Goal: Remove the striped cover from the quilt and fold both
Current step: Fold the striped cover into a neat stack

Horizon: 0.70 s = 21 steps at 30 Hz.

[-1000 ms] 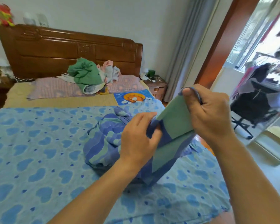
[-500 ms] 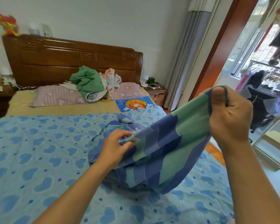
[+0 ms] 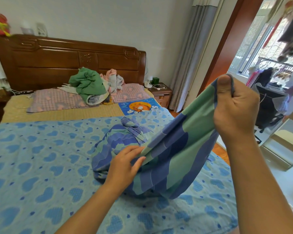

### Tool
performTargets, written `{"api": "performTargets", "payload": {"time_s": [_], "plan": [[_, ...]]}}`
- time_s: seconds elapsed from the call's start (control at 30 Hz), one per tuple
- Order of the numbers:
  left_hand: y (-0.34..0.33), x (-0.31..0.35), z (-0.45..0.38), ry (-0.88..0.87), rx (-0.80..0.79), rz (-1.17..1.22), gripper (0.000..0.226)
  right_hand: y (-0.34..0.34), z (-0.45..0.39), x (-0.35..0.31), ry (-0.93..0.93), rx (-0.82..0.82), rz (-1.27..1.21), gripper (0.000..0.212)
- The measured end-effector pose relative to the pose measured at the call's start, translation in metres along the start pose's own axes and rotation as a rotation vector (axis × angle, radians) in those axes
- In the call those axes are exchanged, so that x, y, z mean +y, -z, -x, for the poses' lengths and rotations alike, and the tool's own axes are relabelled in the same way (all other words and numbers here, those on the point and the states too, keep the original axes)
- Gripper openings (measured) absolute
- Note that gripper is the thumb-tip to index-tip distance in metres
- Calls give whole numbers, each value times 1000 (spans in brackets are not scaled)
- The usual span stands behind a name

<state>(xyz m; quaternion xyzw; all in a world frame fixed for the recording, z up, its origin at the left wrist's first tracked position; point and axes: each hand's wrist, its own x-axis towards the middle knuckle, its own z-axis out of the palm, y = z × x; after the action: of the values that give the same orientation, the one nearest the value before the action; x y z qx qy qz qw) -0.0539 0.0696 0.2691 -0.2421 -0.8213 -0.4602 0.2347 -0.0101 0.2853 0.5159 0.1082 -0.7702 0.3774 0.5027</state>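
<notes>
In the head view, the right hand (image 3: 235, 105) is raised at the right side, and its grip is closed around one corner of the striped cover (image 3: 176, 154): the thumb presses the blue edge of the cloth against the curled fingers. From this corner the cover hangs down in a wide fold of green and blue bands to the bed. The left hand (image 3: 125, 164) is lower, near the middle, and its grip is a narrow pinch on the edge of the same cover, with the thumb under the cloth and the fingers over it. Behind the left hand, the other part of the cover lies in a crumpled heap on the quilt (image 3: 41, 166), which is light blue with darker blue hearts and is spread flat over the bed. The cover is fully outside the quilt.

Further back there are two pink pillows (image 3: 54, 102) on a yellow mat, with a green garment (image 3: 88, 83) heaped on them, in front of the wooden headboard (image 3: 66, 61). A small nightstand (image 3: 161, 93) stands beside the bed, near a grey curtain (image 3: 193, 56).
</notes>
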Motion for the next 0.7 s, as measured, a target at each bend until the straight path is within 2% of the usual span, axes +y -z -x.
{"api": "performTargets", "payload": {"time_s": [0.1,0.27,0.4,0.5,0.57,0.63,0.7], "plan": [[-3,-2,-6,72,70,61,18,-2,-2,-1,1,-10,-3,31],[2,-17,-15,191,67,110,29,1,-3,-1,17,15,-3,33],[8,-33,-16,231,102,63,28,4,-4,5,3,58,-9,36],[17,-35,-20,324,99,78,21,0,-7,26,-54,85,92,39],[30,-29,-25,399,7,211,21,0,-13,48,-218,115,244,40],[48,-13,-29,374,-159,364,24,7,-19,74,-408,168,332,41],[63,9,-30,313,-323,458,29,14,-18,89,-536,189,55,45]]}}
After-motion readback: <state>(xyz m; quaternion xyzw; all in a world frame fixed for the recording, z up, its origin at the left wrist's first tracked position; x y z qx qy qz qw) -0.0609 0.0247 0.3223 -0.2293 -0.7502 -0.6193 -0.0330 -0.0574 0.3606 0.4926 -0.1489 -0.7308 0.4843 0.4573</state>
